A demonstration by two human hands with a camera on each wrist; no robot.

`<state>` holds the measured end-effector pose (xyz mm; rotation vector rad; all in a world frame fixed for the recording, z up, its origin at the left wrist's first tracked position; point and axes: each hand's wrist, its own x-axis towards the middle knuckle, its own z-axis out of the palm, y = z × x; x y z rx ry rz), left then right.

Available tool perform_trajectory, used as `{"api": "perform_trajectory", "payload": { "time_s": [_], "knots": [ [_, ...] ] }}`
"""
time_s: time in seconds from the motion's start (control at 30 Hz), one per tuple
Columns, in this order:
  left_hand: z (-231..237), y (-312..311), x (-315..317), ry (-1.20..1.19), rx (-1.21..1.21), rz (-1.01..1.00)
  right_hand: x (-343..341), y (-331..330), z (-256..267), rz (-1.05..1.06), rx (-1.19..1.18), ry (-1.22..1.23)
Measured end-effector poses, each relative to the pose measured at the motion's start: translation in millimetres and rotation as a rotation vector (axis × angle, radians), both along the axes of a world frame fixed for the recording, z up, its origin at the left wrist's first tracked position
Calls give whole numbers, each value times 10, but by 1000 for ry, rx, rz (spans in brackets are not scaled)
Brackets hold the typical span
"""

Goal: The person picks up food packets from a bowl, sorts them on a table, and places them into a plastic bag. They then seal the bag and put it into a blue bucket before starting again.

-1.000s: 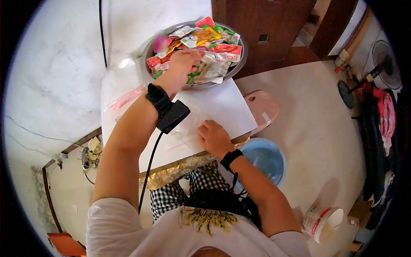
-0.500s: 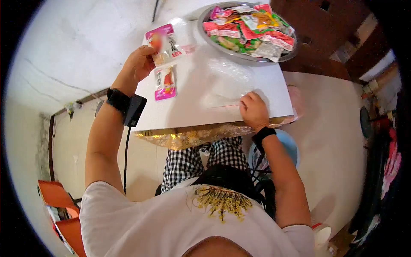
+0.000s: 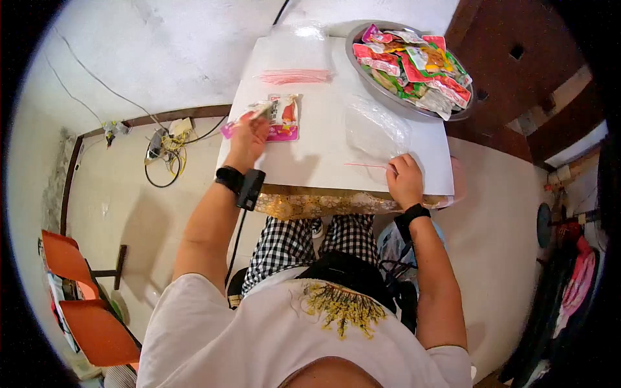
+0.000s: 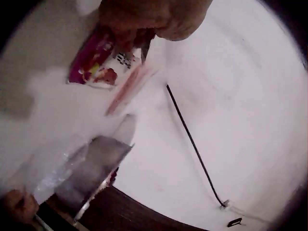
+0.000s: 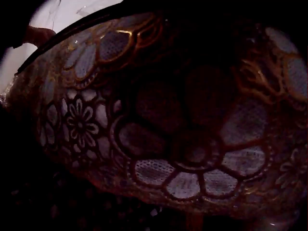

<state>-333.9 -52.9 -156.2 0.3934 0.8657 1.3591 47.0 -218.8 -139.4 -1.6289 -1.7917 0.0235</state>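
My left hand (image 3: 249, 141) pinches a snack packet (image 3: 260, 110), blurred in the head view, over the left part of the white tabletop (image 3: 304, 169). Partly behind it lies another packet (image 3: 284, 116), white and red with a purple end. In the left wrist view, the fingers cover the upper part of a purple-and-white packet (image 4: 94, 65). Near the front right edge, my right hand (image 3: 407, 182) holds the edge of a clear plastic bag (image 3: 375, 129) with a thin red strip. The right wrist view shows mostly dark, flower-patterned cloth (image 5: 192, 149), with that hand's grip hidden.
A steel basin (image 3: 361, 71) heaped with colourful packets stands at the table's back right. Clear bags with pink strips (image 3: 294, 76) lie in a stack at the back left. Orange chairs (image 3: 90, 330) are at lower left, and cables (image 3: 169, 152) lie on the floor.
My left hand was in the basin, then held a packet at the table's left back; now it has come nearer with a packet. My right hand stays by the clear bag. The head view has shifted.
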Motion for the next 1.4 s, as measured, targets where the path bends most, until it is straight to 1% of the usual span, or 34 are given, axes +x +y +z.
{"api": "perform_trajectory", "payload": {
  "time_s": [0.03, 0.13, 0.23, 0.27, 0.3, 0.33, 0.37, 0.47, 0.57, 0.67, 0.77, 0.87, 0.97, 1.0, 1.1, 1.13, 1.17, 1.23, 1.33, 1.4],
  "knots": [
    [105, -186, 141, -20, -20, -12, 4, 5, 12, 3, -11, -4],
    [432, -470, 253, 219, -219, -299, -11, 0, 41, 3, -31, -8],
    [835, -650, 182, 685, -22, -480, -30, 0, 41, -3, -23, -2],
    [946, -624, 181, 922, 57, -439, -31, -2, 37, -1, -25, 1],
    [623, -417, -2, 1097, 345, -342, -23, -13, 31, -2, -29, 3],
    [634, -341, -138, 1603, 683, -244, -12, -19, 22, -2, -26, -5],
    [661, -292, -230, 2094, 1041, -103, -11, -11, 12, -3, -18, -11],
    [800, -288, -289, 2146, 636, -610, 2, 0, -12, -7, -8, -18],
    [389, -84, -450, 2136, 772, -421, 10, 7, -19, -4, -7, -9],
    [392, -73, -277, 2162, 633, -431, -4, 1, 2, -8, -14, -13],
    [567, -96, -90, 2150, 538, -512, 2, 10, -13, -2, -23, -23],
    [899, -309, 283, 2228, 412, -451, -3, -6, -22, -8, -22, -3],
    [854, -286, 429, 2256, 457, -484, -15, -21, 33, -23, -26, -17],
    [851, -262, 451, 2276, 471, -463, -14, -19, 39, -17, -24, -11],
    [895, -174, 491, 2300, 549, -576, -25, -45, 60, -17, -40, 7],
    [849, -114, 495, 2306, 643, -531, -25, -44, 54, -20, -41, 11],
    [837, -68, 522, 2298, 648, -576, -20, -41, 47, -24, -41, 15],
    [985, -40, 615, 2283, 653, -666, -4, -32, 34, -9, -28, 0],
    [1176, 149, 826, 2303, 661, -597, -11, -25, 30, -3, 3, 25],
    [1291, 399, 1002, 2195, 934, -373, -23, -41, 73, -10, 2, 26]
  ]
}}
